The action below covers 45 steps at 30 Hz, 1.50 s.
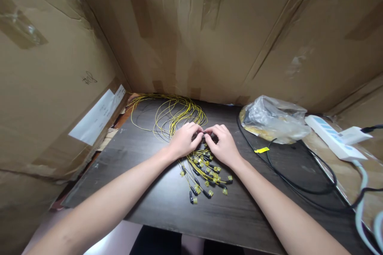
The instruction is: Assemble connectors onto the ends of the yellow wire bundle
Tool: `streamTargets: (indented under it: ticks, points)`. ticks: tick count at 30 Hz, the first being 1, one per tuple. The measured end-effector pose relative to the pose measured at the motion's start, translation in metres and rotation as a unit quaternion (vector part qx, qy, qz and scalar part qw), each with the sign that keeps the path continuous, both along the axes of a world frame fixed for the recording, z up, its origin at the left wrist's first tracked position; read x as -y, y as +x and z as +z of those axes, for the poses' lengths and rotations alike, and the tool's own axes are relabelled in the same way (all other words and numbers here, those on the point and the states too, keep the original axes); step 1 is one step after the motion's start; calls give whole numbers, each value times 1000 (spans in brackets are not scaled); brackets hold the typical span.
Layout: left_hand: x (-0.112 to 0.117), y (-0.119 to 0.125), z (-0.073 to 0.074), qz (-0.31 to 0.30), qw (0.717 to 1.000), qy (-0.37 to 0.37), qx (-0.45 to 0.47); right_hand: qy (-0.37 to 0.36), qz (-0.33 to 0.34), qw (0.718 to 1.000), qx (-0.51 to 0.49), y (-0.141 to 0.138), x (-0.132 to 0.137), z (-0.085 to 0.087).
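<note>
My left hand and my right hand meet over the middle of the dark table, thumbs and fingers pinched together. Between the fingertips sits a small black piece, apparently gripped from both sides; its exact kind is too small to make out. Under and in front of my hands lies a cluster of wire ends with black sleeves and clear yellowish connector caps. Behind my left hand, the bundle of thin yellow and black wires spreads in loose loops towards the back left.
Cardboard walls enclose the table at the back and sides. At the right are a clear plastic bag, a black cable with a yellow tag, and a white power strip holding a white plug.
</note>
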<state>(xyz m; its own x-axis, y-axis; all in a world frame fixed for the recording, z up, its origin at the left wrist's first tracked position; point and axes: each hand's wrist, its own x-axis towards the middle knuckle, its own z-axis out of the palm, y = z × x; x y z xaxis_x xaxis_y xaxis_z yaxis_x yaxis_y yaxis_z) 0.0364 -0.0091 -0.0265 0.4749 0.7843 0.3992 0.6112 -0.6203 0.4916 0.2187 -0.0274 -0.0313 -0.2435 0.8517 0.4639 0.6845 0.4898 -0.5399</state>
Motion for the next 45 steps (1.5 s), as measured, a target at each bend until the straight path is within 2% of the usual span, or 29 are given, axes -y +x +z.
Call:
streamTargets:
  ticks: [10,19,24,32,39,45]
  points:
    - [1,-2,-2,-3,998,0,62,8,-3,1000,-3,-1,4,2]
    - [-1,-5,-3,-52,996,70,24,23,9,999,39,0,3,-1]
    - [-2,-4,-5,-20,996,58,71,11,14,999,35,1,3,-1]
    - [1,-2,2,-3,995,14,95,-14,23,997,79,1,2,-2]
    - [1,-3,0,-17,996,61,58,-8,21,996,90,-1,1,-1]
    - [2,-1,-4,0,994,39,99,-18,29,997,74,-1,4,3]
